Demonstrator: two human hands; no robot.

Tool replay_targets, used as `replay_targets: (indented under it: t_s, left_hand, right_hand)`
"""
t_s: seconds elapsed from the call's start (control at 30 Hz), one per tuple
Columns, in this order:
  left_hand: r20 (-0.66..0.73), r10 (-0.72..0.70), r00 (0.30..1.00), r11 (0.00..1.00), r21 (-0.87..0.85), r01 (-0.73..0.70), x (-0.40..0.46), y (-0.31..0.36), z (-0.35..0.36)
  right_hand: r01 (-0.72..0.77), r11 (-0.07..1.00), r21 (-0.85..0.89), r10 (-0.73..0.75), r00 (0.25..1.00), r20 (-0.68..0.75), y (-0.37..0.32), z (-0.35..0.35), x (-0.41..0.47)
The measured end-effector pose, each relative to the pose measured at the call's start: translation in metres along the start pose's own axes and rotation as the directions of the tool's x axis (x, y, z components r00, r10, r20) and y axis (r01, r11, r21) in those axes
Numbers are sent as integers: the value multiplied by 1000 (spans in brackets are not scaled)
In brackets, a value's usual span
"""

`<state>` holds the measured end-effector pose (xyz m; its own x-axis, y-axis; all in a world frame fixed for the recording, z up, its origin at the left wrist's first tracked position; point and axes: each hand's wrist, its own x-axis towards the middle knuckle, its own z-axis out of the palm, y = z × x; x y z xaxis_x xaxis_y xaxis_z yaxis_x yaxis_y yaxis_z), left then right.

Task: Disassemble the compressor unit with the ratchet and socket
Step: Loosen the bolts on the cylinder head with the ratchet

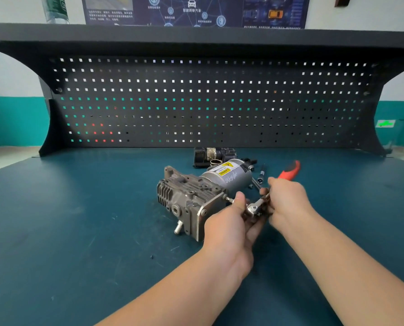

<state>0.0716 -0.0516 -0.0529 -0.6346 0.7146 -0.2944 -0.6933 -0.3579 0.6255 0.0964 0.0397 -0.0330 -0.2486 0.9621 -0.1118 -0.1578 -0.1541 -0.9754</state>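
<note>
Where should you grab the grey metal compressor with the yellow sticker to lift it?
Probably by the smooth round motor can of the grey metal compressor, coming down from above. It lies on its side on the blue bench, its top bare, while the finned end is lumpy and both hands crowd the near side.

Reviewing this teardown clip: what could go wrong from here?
1. The compressor lies loose on the bench with no clamp in view; ratchet torque could roll it.
2. The left hand holds right at the ratchet head, so a slip might pinch fingers against the plate.
3. Loose bolts behind the right hand could get knocked away.
</note>
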Motion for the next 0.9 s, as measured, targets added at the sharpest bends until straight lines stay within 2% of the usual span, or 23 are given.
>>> replay_targets:
  t_s: [0.03,0.17,0.43,0.47,0.5,0.57,0.6,0.63,0.7,0.77,0.8,0.87,0.9]
  left_hand:
    - [0,2,1000,1000,5,-2,1,0,0]
    - [9,29,1000,999,24,-29,2,0,0]
    - [49,9,999,1000,-5,-8,2,5,1]
    - [53,1,999,1000,-3,-1,2,5,1]
    - [58,-7,998,1000,-1,7,2,5,1]
    - [71,-3,997,1000,-14,4,0,4,0]
    - [76,11,997,1000,-28,-9,0,4,0]
    - [76,25,997,999,-39,-22,-1,4,0]
    - [71,36,997,998,-44,-33,-1,3,-1]
    - [80,31,996,999,-24,-29,0,2,-1]
    - [92,22,996,1000,-2,-22,1,2,-2]
    - [102,12,995,999,39,-16,2,1,-2]
    - [98,14,995,998,54,-20,3,1,-3]
  right_hand:
    - [-1,1000,-12,1,1000,14,1,0,0]
    - [252,967,-36,-250,966,71,-1,2,1]
    - [367,930,-23,-358,919,166,-1,3,-1]
    - [440,897,-40,-425,884,196,-2,2,-3]
    - [560,825,-79,-529,813,243,-3,0,-5]
    - [776,624,-97,-700,610,371,-6,-2,-13]
    - [826,559,-71,-736,534,417,-7,-1,-17]
    - [851,523,-52,-753,490,440,-8,-1,-20]
    - [871,488,-55,-768,458,448,-8,-1,-21]
    - [857,507,-88,-763,494,417,-6,-3,-19]
    - [830,545,-118,-745,543,387,-6,-3,-16]
    - [706,677,-209,-647,706,287,-7,-1,-9]
    - [587,773,-242,-543,808,227,-7,-1,-4]
